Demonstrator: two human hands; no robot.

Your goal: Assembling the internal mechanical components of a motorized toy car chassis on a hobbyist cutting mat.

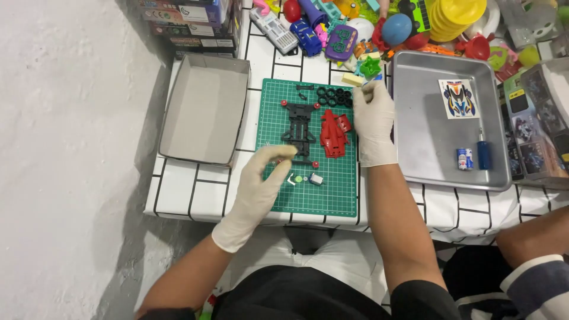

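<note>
Both hands wear pale gloves. Left hand [265,178] lies over the near left part of a green cutting mat [332,198], fingers loosely curled with the tips close together at the near end of a black toy car frame [299,129]; whether anything is pinched there cannot be told. Right hand [373,118] rests at the mat's right edge, its fingertips closed on a small pale piece [367,85] at the far right corner.

Just right of the frame, touching the right hand's side, lies a red car body [333,134]. A cluster of black tyres [335,96] sits at the far end of the mat. Near the left hand's fingers lie a small grey motor [316,178], a green gear [298,179] and a white clip [290,179].

Left of the mat stands an open grey cardboard box [204,109]. To the right, a metal tray [427,136] holds a sticker sheet [458,98], a battery [464,159] and a blue screwdriver [484,155]. A heap of colourful toys [379,26] fills the far side of the white-tiled surface [189,192].
</note>
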